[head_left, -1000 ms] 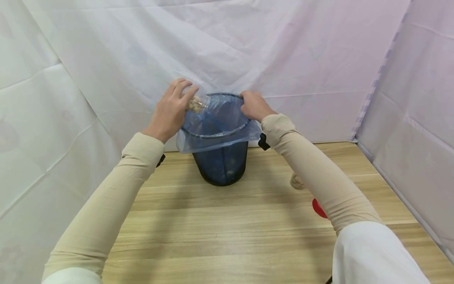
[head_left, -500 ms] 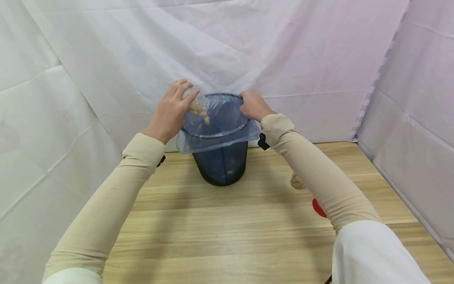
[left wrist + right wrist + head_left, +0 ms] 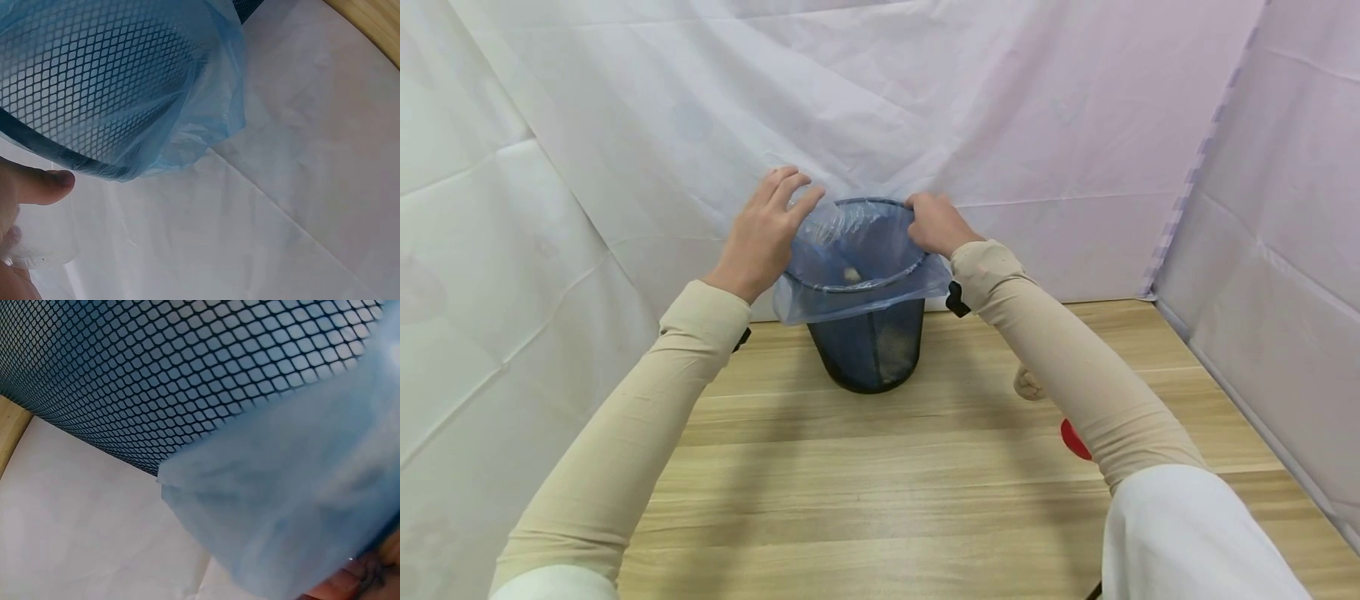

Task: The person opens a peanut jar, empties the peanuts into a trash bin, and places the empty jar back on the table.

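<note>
A black wire-mesh waste bin [image 3: 863, 354] stands on the table against the back cloth. It is lined with a translucent blue bag [image 3: 865, 305] folded over its rim. At the rim's left side my left hand [image 3: 760, 233] holds a clear plastic jar [image 3: 824, 225], tilted with its mouth over the bin; no pale pieces show in it. Something pale [image 3: 852, 275] shows inside the bag. In the left wrist view, my thumb [image 3: 47, 186] lies along the clear jar [image 3: 50, 240], close to the rim. My right hand [image 3: 942, 223] grips the right side of the rim and bag.
A beige knotted-looking lump [image 3: 1027, 384] and a flat red round piece [image 3: 1075, 440] lie on the wooden table [image 3: 850, 483], partly hidden by my right forearm. White cloth walls [image 3: 1075, 125] stand at the back and both sides.
The pale pieces that were in the jar have slid out into the bag; a pale patch now shows low through the mesh. Both hands have stayed in place.
</note>
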Motion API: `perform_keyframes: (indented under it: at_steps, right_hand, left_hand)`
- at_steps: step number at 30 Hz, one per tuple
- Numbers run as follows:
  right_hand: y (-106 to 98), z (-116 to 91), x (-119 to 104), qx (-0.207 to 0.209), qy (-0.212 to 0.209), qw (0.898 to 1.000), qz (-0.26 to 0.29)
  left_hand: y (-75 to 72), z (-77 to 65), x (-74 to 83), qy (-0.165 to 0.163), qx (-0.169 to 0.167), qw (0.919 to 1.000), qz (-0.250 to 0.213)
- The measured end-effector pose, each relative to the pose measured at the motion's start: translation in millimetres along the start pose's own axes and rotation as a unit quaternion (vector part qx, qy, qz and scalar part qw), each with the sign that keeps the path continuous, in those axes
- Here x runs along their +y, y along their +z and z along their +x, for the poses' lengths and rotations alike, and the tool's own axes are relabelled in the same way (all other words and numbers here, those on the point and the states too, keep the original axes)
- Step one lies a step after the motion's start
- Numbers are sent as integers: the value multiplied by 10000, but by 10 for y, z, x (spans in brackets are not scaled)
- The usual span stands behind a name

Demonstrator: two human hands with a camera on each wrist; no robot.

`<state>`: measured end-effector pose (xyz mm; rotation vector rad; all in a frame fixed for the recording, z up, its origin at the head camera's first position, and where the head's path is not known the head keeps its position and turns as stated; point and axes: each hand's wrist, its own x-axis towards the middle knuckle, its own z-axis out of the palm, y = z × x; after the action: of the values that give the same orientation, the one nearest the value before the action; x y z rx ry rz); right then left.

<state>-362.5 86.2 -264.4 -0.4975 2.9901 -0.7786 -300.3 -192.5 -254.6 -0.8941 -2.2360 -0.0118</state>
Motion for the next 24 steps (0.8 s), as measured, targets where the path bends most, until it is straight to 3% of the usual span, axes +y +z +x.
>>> perform_keyframes:
  at_steps: [8, 16, 24]
  right_hand:
    - [9, 19, 2, 6, -26, 10000, -44]
    - [-12, 10, 31, -26, 28, 10000, 10]
    - [-10, -3, 39, 2, -4, 10000, 11]
  left_hand:
    - [-17, 23, -1, -15, -16, 10000, 44]
    - [-84, 88, 3, -104, 234, 9997, -14]
    - [-212, 152, -38, -713, 309, 9968, -201]
